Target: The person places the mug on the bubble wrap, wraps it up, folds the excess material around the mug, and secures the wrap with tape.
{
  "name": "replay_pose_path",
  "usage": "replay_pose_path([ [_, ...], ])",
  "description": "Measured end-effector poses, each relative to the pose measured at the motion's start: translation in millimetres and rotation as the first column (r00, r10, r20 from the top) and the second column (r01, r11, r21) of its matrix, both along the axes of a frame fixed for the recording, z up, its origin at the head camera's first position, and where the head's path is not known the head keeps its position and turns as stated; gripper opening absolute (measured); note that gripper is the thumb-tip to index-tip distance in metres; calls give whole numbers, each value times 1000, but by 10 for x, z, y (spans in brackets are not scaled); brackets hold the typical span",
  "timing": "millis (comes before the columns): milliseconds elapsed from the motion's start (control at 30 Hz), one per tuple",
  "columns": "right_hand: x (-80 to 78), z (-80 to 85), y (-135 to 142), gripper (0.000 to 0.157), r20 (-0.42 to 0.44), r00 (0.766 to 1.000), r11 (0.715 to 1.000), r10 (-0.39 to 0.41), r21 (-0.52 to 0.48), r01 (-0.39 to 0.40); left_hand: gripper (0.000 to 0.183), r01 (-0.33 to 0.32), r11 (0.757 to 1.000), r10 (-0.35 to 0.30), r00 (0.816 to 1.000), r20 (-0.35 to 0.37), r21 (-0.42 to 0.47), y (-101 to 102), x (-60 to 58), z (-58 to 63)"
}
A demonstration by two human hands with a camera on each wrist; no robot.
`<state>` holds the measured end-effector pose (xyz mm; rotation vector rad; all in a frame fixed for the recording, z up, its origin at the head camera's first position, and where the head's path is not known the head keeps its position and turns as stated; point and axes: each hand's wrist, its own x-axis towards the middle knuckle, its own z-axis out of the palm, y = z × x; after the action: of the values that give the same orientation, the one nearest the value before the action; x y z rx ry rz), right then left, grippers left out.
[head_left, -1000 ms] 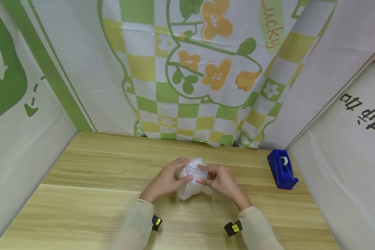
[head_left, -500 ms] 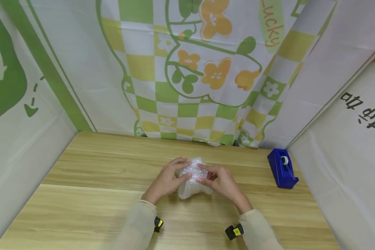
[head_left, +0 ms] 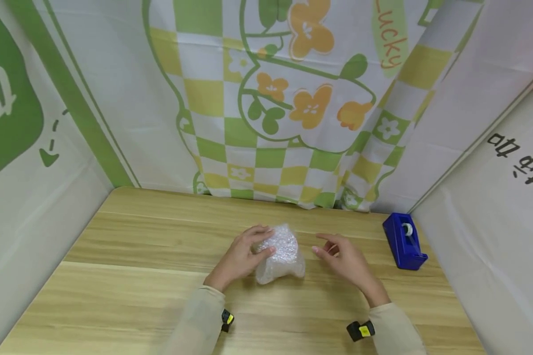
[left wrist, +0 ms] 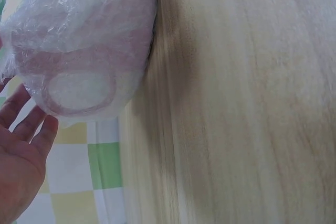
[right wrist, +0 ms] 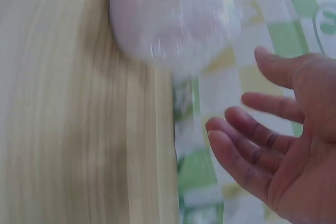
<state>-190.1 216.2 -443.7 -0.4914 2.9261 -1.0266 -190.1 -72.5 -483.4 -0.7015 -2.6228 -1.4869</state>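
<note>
A bubble-wrapped mug point(head_left: 282, 251) stands on the table in the head view. Through the clear wrap, the left wrist view shows a pinkish body and a handle-like loop on the mug point(left wrist: 79, 90). My left hand point(head_left: 239, 254) holds the mug's left side, thumb in front and fingers toward the top and back. Apart from the mug, to its right, is my right hand point(head_left: 346, 259), with nothing in it. Loosely bent, spread fingers and a free thumb show on the right hand point(right wrist: 294, 135) in the right wrist view, where the mug is blurred.
A blue tape dispenser point(head_left: 404, 241) with a white roll stands at the table's right back corner. Behind the wooden table point(head_left: 137, 291) hangs a checked, flowered curtain point(head_left: 288, 162). Pale cloth walls close off both sides.
My right hand has let go of the wrap and moved to the right. The left hand keeps its hold, and the mug stays in nearly the same place.
</note>
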Motion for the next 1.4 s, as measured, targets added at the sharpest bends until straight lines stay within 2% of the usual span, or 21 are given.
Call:
replay_pose_path([
  [133,-68,14,385,39,-18,992,991,-127,38,127,49,-9,1000,9,1000,5,1,-1,11,-4],
  [267,-129,23,812,41,-47,960,955,-276,99,280,48,-22,1000,22,1000,19,-1,-7,17,-16],
  [367,-186,0,1119,45,-77,917,904,-392,151,400,49,-27,1000,27,999,36,-6,-14,17,-27],
  [467,-228,-35,1393,50,-92,855,839,-511,164,519,48,-24,1000,24,999,34,-6,-20,17,-37],
  [600,-225,-54,1693,59,-27,785,766,-619,202,611,48,-18,1000,18,1000,17,-13,-19,13,-49],
  [667,-208,-58,1816,63,34,776,759,-629,238,605,48,-14,1000,14,1000,4,-13,-15,9,-50],
  [767,-180,-84,1934,64,92,781,772,-618,259,580,49,-8,1000,8,1000,0,-15,-6,1,-37],
  [900,-154,-121,1980,58,88,787,782,-611,223,583,50,7,1000,-7,1000,-3,4,11,-17,-15],
  [1000,-160,-133,1992,56,92,776,776,-624,195,600,49,22,999,-22,1000,-3,27,20,-39,-15],
  [1067,-176,-129,2012,56,126,766,773,-630,191,605,49,30,999,-30,1000,8,35,22,-53,-17],
  [1133,-197,-120,2034,56,170,747,765,-643,193,615,50,34,999,-35,999,17,39,23,-66,-23],
  [1233,-220,-106,2074,57,257,700,742,-667,140,656,50,41,998,-42,999,25,43,26,-84,-21],
  [1333,-229,-94,2097,55,356,652,702,-669,17,712,50,42,998,-44,998,33,49,30,-94,-18],
  [1400,-234,-86,2109,58,411,634,668,-655,-77,740,49,39,998,-41,998,39,55,37,-96,-12],
])
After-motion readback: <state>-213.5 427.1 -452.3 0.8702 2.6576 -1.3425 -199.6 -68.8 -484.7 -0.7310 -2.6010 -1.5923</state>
